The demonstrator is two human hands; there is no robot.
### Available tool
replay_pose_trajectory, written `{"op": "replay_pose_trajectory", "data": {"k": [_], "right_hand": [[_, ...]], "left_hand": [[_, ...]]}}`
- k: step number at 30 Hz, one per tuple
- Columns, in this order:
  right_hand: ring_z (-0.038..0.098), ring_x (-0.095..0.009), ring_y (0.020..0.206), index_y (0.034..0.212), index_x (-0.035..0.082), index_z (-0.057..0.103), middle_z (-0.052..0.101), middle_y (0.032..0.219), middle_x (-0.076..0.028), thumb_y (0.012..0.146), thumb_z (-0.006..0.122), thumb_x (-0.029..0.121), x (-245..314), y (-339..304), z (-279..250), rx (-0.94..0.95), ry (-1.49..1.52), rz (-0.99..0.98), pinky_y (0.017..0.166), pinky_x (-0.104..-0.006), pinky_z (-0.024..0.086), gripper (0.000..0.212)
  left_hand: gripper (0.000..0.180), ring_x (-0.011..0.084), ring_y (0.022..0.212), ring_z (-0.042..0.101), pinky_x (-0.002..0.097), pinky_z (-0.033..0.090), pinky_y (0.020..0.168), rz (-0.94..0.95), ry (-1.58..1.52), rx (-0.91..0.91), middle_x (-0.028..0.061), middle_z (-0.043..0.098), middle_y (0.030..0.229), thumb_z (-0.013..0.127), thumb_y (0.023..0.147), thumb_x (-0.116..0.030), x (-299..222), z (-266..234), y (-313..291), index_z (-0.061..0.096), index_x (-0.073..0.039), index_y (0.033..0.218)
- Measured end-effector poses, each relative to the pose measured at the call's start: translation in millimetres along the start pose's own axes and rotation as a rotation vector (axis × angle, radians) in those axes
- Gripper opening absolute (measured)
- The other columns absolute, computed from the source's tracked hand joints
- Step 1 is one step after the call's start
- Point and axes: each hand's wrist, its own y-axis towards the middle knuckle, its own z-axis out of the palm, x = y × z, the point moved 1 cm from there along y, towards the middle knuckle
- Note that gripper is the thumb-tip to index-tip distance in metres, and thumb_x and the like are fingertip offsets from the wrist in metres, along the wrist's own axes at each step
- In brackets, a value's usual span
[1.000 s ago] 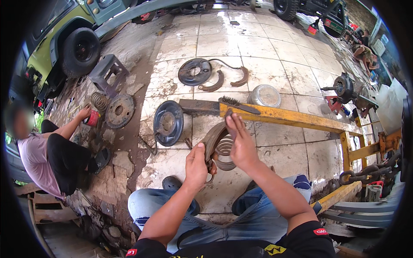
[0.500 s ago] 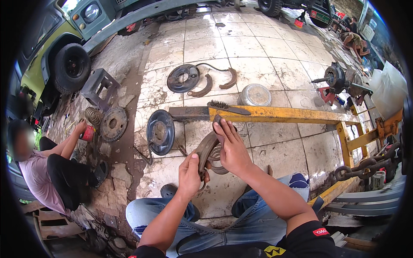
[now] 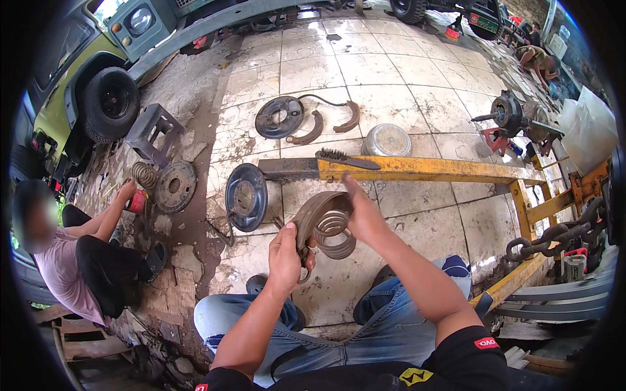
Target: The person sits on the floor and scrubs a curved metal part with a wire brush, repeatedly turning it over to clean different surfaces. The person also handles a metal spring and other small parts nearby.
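Observation:
My left hand point(image 3: 287, 257) is closed round the lower end of a curved brown brake shoe point(image 3: 313, 212), tilted up above the floor between my knees. At the shoe's upper end is my right hand point(image 3: 366, 215), turned edge-on, its fingers close together and partly blurred. Whatever lies under its palm is hidden. Just below the shoe, a coil spring point(image 3: 339, 244) shows between my hands. Beyond them, a wire brush point(image 3: 345, 159) lies bristles up on a yellow metal beam point(image 3: 430, 171).
A black round backing plate point(image 3: 246, 197) stands left of the beam. Farther off lie another backing plate point(image 3: 279, 117), two brake shoes point(image 3: 310, 128) and a silver drum-like part point(image 3: 388, 140). A heavy chain point(image 3: 554, 234) hangs at right. Another person point(image 3: 78, 260) sits at left, holding a red can.
My right hand has moved right and turned edge-on, off the shoe's face. The brake shoe has tilted, and more of the coil spring shows.

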Motion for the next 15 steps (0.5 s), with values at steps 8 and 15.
{"op": "replay_pose_trajectory", "data": {"k": [8, 15], "right_hand": [[0.037, -0.038, 0.141, 0.151, 0.003, 0.03, 0.037, 0.152, -0.024, 0.075, 0.041, -0.02, 14.6, -3.9, -0.6, -0.017, -0.02, -0.005, 0.119, -0.0394, 0.029, 0.08], [0.034, -0.036, 0.142, 0.15, 0.0, 0.029, 0.035, 0.153, -0.023, 0.073, 0.044, -0.019, 17.4, 1.3, -7.4, -0.173, -0.162, -0.355, 0.118, -0.0387, 0.031, 0.081]], "left_hand": [[0.044, 0.0138, 0.045, 0.047, 0.0308, 0.044, 0.044, 0.035, 0.024, -0.004, 0.009, 0.058, 0.078, 0.034, 0.106, -0.04, -0.6, -2.5, 2.6, 0.055, -0.002, 0.114], [0.047, 0.0128, 0.046, 0.043, 0.0317, 0.043, 0.046, 0.028, -0.028, -0.043, 0.0089, 0.057, 0.079, 0.031, 0.106, -0.04, -7.6, -1.1, 0.1, 0.055, -0.001, 0.118]]}}
